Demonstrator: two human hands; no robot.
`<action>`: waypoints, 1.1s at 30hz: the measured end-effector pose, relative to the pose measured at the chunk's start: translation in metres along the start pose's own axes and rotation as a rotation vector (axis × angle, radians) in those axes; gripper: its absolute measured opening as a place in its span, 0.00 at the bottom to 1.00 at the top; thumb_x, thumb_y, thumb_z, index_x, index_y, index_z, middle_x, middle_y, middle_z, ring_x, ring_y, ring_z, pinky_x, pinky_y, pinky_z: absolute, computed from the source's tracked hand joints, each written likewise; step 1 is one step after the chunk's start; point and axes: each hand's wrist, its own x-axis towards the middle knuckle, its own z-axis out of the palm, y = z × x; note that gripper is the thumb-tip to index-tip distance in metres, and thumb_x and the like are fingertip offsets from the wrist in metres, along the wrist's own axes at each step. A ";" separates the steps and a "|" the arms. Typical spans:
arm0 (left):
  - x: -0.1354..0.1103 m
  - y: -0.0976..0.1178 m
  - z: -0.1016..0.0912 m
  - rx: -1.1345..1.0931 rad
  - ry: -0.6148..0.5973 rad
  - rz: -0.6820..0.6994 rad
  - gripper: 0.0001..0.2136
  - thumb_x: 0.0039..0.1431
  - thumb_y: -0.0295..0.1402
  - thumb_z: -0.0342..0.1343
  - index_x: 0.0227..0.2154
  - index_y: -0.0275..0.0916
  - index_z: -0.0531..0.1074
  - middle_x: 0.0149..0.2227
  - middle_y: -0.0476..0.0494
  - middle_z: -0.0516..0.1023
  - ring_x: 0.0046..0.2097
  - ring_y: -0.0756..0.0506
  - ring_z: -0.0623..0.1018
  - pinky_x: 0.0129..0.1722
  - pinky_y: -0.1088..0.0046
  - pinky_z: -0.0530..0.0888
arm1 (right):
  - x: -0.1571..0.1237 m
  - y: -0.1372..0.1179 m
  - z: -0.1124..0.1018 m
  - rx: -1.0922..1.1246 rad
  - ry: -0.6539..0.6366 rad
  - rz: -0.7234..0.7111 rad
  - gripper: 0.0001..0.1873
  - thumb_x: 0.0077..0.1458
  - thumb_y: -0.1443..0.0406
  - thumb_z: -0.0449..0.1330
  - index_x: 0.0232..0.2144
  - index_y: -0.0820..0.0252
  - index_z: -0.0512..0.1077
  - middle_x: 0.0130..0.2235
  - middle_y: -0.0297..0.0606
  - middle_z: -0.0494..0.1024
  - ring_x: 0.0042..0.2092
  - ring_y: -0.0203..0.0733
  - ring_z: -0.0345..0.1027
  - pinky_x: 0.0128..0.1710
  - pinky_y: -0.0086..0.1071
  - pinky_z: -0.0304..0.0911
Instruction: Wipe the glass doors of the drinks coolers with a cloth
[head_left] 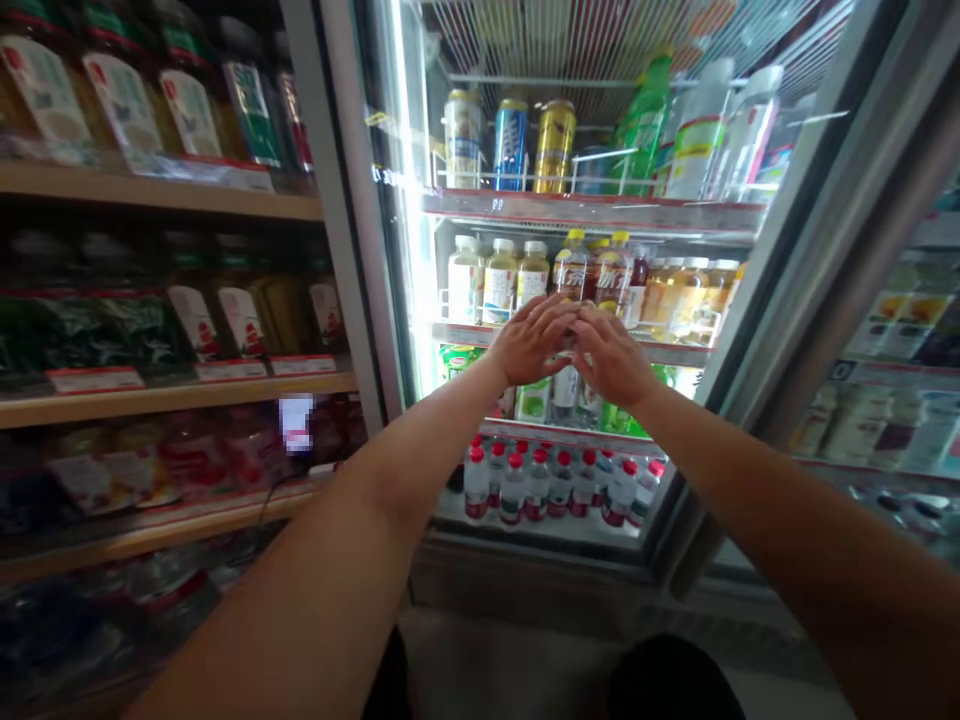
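Both arms reach forward, and the hands meet in front of a lit drinks fridge [712, 350]. My left hand [534, 340] is stretched out, palm down, its fingertips touching the other hand. My right hand [613, 358] leans in from the right with extended fingers; some fingertips overlap those of the left. No held thing shows between them, though the undersides of both hands are hidden. Behind the fingers, yellow-capped tea bottles [571, 265] and white-capped bottles [500, 280] stand upright on the middle shelf. Green packs [532, 402] show just below the hands.
Several red-capped water bottles [514, 490] stand on the fridge floor. Cans [554, 148] and a green bottle [646, 125] fill the upper shelf. A metal door frame [817, 290] slants along the right. Wooden shelves [165, 395] of bottles line the left.
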 end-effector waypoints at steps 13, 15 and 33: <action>-0.096 -0.063 -0.057 0.201 -0.218 -0.451 0.30 0.76 0.41 0.47 0.77 0.38 0.56 0.78 0.37 0.54 0.79 0.34 0.48 0.78 0.48 0.44 | 0.027 0.031 0.009 -0.005 0.069 0.022 0.14 0.72 0.67 0.54 0.53 0.56 0.76 0.64 0.50 0.72 0.72 0.61 0.59 0.72 0.62 0.60; -0.097 -0.062 -0.055 0.207 -0.214 -0.449 0.31 0.75 0.41 0.48 0.77 0.40 0.55 0.78 0.39 0.53 0.79 0.35 0.47 0.79 0.48 0.43 | 0.050 0.052 -0.001 -0.022 0.222 0.080 0.19 0.71 0.69 0.50 0.58 0.56 0.74 0.69 0.50 0.68 0.74 0.61 0.56 0.72 0.62 0.59; -0.097 -0.060 -0.051 0.167 -0.165 -0.462 0.32 0.74 0.39 0.49 0.77 0.42 0.54 0.78 0.42 0.54 0.80 0.36 0.45 0.79 0.48 0.41 | 0.042 0.029 0.027 -0.119 0.072 -0.037 0.29 0.70 0.61 0.54 0.70 0.53 0.67 0.75 0.43 0.59 0.77 0.62 0.45 0.75 0.65 0.48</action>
